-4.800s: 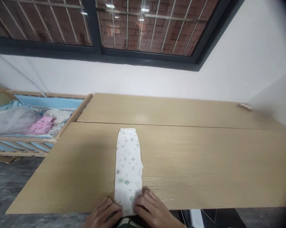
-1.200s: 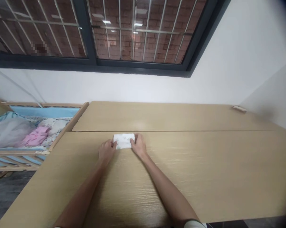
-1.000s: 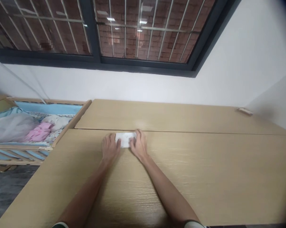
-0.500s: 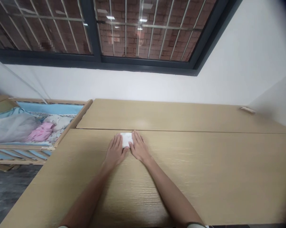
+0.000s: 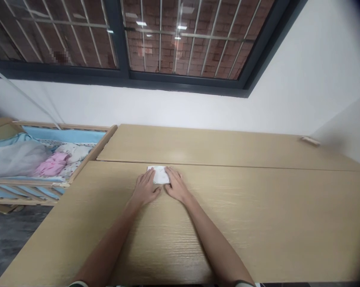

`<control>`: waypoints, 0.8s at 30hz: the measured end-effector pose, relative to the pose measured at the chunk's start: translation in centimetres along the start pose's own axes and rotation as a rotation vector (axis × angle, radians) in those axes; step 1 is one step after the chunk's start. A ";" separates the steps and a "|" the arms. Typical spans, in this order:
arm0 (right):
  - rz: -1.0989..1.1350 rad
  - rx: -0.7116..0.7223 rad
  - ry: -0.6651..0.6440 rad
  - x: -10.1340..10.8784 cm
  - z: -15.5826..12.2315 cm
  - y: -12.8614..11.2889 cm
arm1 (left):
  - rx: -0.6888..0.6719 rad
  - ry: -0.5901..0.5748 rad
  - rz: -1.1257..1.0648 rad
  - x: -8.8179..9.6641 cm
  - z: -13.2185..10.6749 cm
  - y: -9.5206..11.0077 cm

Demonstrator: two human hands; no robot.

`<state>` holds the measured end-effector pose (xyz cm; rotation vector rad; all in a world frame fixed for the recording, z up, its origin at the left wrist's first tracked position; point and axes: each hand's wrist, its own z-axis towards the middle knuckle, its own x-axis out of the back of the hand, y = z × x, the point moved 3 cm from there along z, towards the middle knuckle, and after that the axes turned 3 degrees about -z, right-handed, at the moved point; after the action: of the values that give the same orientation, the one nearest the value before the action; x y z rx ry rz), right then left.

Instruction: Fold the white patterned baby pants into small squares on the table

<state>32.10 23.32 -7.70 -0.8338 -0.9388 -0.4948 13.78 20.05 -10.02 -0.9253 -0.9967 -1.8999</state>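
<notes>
White cloth [image 5: 161, 174] on the tan, wood-grained desk [image 5: 257, 215]; left of the desk, pink fabric [image 5: 53, 164] and light-blue crib lining [image 5: 65, 133].

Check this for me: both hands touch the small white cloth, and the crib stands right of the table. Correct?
Not quite: the crib stands left of the table, as the head view shows. The left hand and right hand do both touch the small white cloth.

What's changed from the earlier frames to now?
The printed white cloth, first laid out lengthwise, is now a small folded piece by the table seam. The left hand and right hand moved away from the person; their pinching grip opened, fingers now flat on the cloth. Unchanged: crib, pink cloth.
</notes>
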 end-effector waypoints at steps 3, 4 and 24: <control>0.062 -0.007 0.067 0.2 0.2 0.2 | 0.037 0.019 -0.015 0.3 0.5 0.3; 0.089 -0.009 0.094 0.3 0.3 0.2 | 0.043 0.034 -0.028 0.6 0.6 0.4; 0.355 -0.218 0.217 0.7 5.2 1.3 | 0.364 0.070 -0.170 4.0 -1.2 3.6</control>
<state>30.77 28.20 -5.95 -1.0952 -0.5270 -0.3720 14.88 16.38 -6.06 -0.5734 -1.3576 -1.7899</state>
